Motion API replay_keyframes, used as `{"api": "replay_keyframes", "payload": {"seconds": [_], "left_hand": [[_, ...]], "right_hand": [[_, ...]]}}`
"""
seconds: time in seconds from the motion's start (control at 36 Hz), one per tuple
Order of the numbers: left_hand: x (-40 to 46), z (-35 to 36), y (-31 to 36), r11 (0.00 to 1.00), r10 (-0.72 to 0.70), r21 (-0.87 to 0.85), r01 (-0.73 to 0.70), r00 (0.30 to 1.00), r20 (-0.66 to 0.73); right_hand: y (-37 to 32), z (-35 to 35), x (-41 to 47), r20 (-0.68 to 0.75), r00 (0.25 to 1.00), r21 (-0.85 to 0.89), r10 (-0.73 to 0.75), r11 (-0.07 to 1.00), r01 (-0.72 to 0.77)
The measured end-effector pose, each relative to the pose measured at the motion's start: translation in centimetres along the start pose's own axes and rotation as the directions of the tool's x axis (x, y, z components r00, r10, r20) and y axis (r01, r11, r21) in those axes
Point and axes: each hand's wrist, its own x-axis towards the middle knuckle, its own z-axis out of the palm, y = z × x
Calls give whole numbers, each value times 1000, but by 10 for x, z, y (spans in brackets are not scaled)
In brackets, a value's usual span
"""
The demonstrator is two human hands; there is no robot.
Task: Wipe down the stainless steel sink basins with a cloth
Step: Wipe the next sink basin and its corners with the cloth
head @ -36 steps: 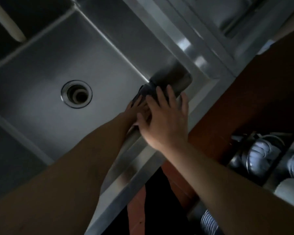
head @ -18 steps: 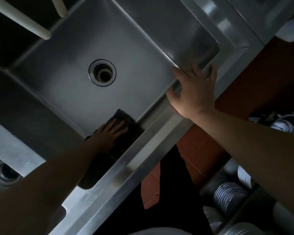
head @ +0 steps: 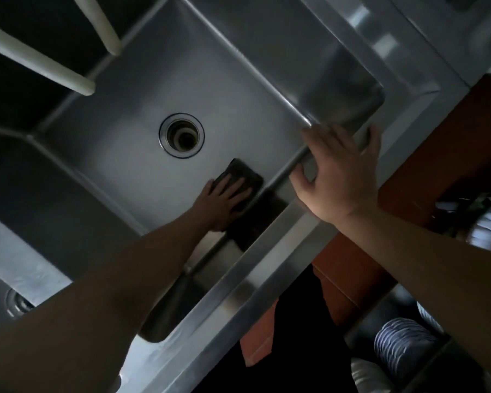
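cloth flat on basin floor, near front wall

i see my left hand [head: 224,201] mid frame, fingers straight and spread, pressing the dark cloth [head: 243,177] onto the sink basin [head: 131,137] floor, just below right of the drain [head: 182,135]. right hand [head: 340,171] rests on the basin's front rim, fingers spread, gripping nothing. stacked plates [head: 400,343] lower right.

I note stacked white plates [head: 400,344] on a lower shelf [head: 425,361], and two pale bars [head: 40,62] beyond the basin.
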Motion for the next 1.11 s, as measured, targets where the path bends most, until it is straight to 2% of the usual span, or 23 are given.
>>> {"api": "replay_keyframes", "payload": {"seconds": [0.22,0.42,0.47,0.56,0.67,0.69,0.75,0.83,0.92,0.97,1.03,1.11], "left_hand": [[87,-49,34,966,-147,-220,134,988,-43],[48,-20,48,907,-286,-342,246,956,-72],[23,-6,43,851,-384,-400,340,923,-33],[-20,19,37,639,-615,-512,574,781,107],[-61,48,30,218,-790,-579,786,490,368],[-65,51,27,125,-814,-591,797,423,399],[-61,48,17,-8,-842,-625,780,332,425],[-44,35,-11,-126,-871,-661,740,236,430],[-28,26,-61,-110,-914,-677,727,193,356],[-22,20,-102,-34,-927,-670,741,226,298],[-18,9,-140,87,-914,-637,766,316,255],[-7,-14,-163,342,-845,-572,745,510,159]], "right_hand": [[2,2,0,-43,999,37,0,999,1],[2,2,2,44,999,-12,-1,1000,2],[2,3,3,56,998,-10,6,1000,-6],[1,4,4,56,998,-13,14,1000,-14],[2,6,4,40,999,-5,11,1000,-11],[2,6,4,40,999,-1,15,1000,-15],[3,6,5,39,999,1,16,1000,-16],[4,8,4,18,1000,-16,5,1000,-5],[5,9,4,-20,1000,-22,-9,1000,9],[6,10,4,-37,999,-20,-15,1000,14],[6,12,3,-45,999,-23,-16,1000,15],[5,11,4,-41,999,-24,-14,1000,13]]}}
